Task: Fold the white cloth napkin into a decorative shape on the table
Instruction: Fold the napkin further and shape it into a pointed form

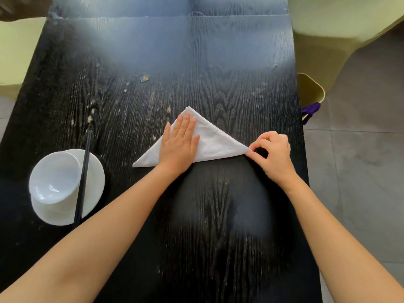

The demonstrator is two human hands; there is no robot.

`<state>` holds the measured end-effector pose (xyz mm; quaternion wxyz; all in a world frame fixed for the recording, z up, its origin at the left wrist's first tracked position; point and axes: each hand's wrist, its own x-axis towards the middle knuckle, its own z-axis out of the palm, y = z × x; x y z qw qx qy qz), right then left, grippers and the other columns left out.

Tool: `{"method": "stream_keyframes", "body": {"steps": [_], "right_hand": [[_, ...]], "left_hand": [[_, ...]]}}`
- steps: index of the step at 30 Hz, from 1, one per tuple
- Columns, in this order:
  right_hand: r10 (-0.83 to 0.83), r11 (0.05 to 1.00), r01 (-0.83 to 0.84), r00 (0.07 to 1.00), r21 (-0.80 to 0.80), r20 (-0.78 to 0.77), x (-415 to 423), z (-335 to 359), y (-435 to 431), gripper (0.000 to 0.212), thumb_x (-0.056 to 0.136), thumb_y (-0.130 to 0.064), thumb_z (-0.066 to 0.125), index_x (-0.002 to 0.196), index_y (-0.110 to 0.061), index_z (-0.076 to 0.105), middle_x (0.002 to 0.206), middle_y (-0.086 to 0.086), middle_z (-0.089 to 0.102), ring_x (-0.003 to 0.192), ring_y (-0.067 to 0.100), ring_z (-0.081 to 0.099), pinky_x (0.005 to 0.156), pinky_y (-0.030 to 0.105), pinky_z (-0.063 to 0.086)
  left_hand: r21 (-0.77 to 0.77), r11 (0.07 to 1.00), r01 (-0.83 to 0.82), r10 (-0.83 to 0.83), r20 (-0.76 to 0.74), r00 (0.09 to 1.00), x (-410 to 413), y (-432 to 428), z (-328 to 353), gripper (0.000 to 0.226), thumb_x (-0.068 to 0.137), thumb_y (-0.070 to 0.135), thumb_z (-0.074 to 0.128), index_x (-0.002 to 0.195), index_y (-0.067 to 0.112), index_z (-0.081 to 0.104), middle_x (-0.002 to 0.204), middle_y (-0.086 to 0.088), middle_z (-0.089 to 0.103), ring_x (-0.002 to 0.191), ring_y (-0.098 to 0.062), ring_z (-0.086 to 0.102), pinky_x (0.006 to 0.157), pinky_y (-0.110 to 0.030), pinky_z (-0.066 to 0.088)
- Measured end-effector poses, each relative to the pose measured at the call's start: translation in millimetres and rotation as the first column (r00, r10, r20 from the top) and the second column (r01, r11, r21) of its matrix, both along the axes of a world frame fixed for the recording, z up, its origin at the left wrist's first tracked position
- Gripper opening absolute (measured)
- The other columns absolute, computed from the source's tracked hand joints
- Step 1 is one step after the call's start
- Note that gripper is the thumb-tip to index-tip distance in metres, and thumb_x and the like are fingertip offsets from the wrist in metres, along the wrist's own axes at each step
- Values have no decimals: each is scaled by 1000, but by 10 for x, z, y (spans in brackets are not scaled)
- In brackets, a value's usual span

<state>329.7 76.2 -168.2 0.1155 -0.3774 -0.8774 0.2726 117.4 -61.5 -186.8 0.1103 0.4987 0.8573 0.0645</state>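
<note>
The white cloth napkin (pixel 215 141) lies on the dark wooden table (pixel 218 215) folded into a triangle, its apex pointing away from me and its long edge nearest me. My left hand (pixel 179 145) presses flat on the napkin's middle with straight fingers. My right hand (pixel 273 156) pinches the napkin's right corner between thumb and forefinger. The left corner lies free on the table.
A white bowl (pixel 54 178) sits on a white plate (pixel 94 171) at the left, with black chopsticks (pixel 84 171) laid across them. Yellow-green chairs (pixel 310 90) stand beside the table's right and left edges. A purple item (pixel 310 110) hangs at the right edge.
</note>
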Motion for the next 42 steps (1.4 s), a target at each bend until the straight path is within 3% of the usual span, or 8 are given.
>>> {"method": "stream_keyframes", "body": {"steps": [6, 11, 17, 22, 35, 42], "right_hand": [[68, 997, -63, 993, -54, 92, -52, 97, 108, 10, 81, -36, 68, 82, -26, 69, 94, -6, 50, 95, 14, 35, 82, 31, 21], [37, 995, -33, 998, -91, 42, -17, 118, 58, 9, 81, -35, 68, 81, -26, 68, 94, -4, 53, 97, 16, 38, 82, 34, 23], [-6, 998, 11, 997, -59, 83, -55, 97, 8, 12, 80, -35, 67, 78, -24, 69, 94, -6, 51, 95, 13, 36, 83, 32, 21], [-20, 998, 25, 995, -55, 101, -64, 97, 0, 16, 82, -38, 65, 78, -23, 68, 95, -7, 51, 96, 12, 36, 84, 31, 21], [-65, 997, 72, 973, -24, 220, -171, 124, -81, 16, 84, -25, 58, 72, -15, 62, 92, -4, 40, 90, 11, 28, 84, 28, 17], [-121, 990, 131, 973, -41, 197, -180, 74, -129, 9, 83, -26, 60, 77, -19, 59, 96, -5, 39, 92, 11, 29, 90, 34, 25]], "left_hand": [[42, 999, 7, -6, -24, 1000, -41, 58, -51, 61, 93, 40, 16, 148, 15, 15, 157, -4, 10, 145, -20, 7, 115, -42, 3], [169, 957, -235, 224, 84, 971, -130, 244, 55, 54, 93, 30, 47, 143, 14, 31, 143, -10, 39, 129, -28, 34, 102, -42, 25], [232, 888, -397, 355, 205, 912, -325, 531, 120, 26, 89, 29, 54, 107, 11, 61, 111, -11, 55, 108, -29, 44, 92, -37, 30], [310, 860, -406, 343, 239, 908, -354, 590, 129, 14, 88, 22, 57, 93, 10, 62, 100, -7, 60, 100, -24, 49, 84, -31, 28], [397, 821, -411, 353, 215, 911, -282, 658, 67, 11, 89, 19, 55, 93, 9, 60, 99, -6, 60, 97, -23, 48, 79, -25, 22], [486, 793, -366, 308, 198, 931, -299, 641, 38, 11, 88, 18, 55, 92, 8, 60, 97, -8, 59, 94, -25, 48, 77, -23, 21]]}}
